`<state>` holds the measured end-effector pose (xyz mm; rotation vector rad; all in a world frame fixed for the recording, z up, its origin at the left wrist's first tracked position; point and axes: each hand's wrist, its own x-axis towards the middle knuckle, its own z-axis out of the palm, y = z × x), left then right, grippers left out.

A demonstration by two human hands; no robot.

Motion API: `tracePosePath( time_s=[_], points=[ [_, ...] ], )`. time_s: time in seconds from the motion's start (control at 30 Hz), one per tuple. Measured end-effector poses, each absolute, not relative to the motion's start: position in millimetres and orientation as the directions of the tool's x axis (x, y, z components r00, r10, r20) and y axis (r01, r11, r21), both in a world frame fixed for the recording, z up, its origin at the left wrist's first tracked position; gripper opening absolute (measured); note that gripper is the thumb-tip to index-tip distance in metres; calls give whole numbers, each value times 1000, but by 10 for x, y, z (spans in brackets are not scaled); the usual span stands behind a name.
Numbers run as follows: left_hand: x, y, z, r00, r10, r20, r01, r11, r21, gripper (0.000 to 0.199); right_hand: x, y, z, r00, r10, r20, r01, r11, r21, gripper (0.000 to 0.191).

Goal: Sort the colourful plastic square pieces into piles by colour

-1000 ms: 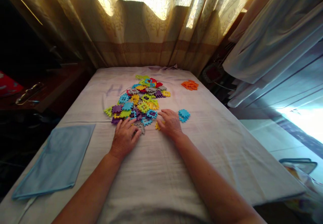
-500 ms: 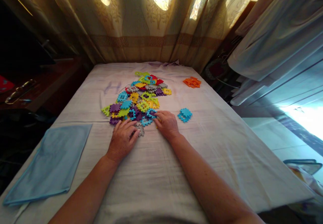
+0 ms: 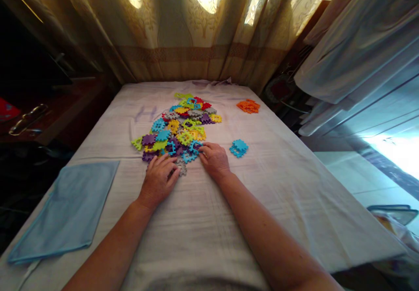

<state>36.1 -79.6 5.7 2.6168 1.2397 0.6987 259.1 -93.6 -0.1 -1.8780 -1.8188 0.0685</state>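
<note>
A heap of flat, notched interlocking plastic tiles (image 3: 185, 138) in several colours lies on the cloth-covered table. My left hand (image 3: 159, 175) rests at the heap's near left edge, fingers spread and lying over purple tiles and beside a grey tile (image 3: 181, 167). At the near right edge, my right hand (image 3: 214, 160) has its fingers closed on the edge of a blue tile (image 3: 195, 147); the fingertips are partly hidden. Another blue tile (image 3: 189, 156) lies just below it. To the right of that hand sits a small stack of blue tiles (image 3: 239, 148).
A pile of orange tiles (image 3: 248, 105) lies at the far right of the table. On the left is a folded light-blue cloth (image 3: 67, 210) with a white cord by it. Curtains (image 3: 203, 37) hang behind the table (image 3: 281, 203). Glasses (image 3: 28, 119) lie on a dark surface at left.
My right hand has shifted very slightly at the blue tile; a bit of yellow below its fingers no longer shows. My left hand and the heap look the same.
</note>
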Motion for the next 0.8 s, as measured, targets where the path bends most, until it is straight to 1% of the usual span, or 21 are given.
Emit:
tracePosePath(
  time_s=[0.2, 0.37, 0.47, 0.57, 0.7, 0.8],
  points=[
    [347, -788, 49, 551, 764, 336, 688, -644, 336, 22, 2580, -941, -14, 91, 924, 371, 916, 68, -395, 18],
    [348, -788, 48, 551, 762, 341, 686, -646, 336, 22, 2628, -945, -26, 142, 893, 427, 905, 57, -422, 22],
    [349, -789, 48, 546, 762, 348, 686, -645, 336, 22, 2742, -943, -32, 205, 861, 467, 898, 25, -439, 22],
    [350, -789, 49, 550, 759, 349, 683, -649, 336, 22, 2938, -960, -20, 304, 821, 484, 890, -63, -452, 22],
    [351, -789, 44, 547, 761, 349, 684, -646, 339, 23, 3290, -1039, 20, 465, 757, 459, 859, -260, -441, 22],
    [351, -787, 37, 547, 762, 346, 682, -645, 345, 22, 3538, -1116, 35, 582, 700, 414, 800, -404, -443, 22]
  ],
)
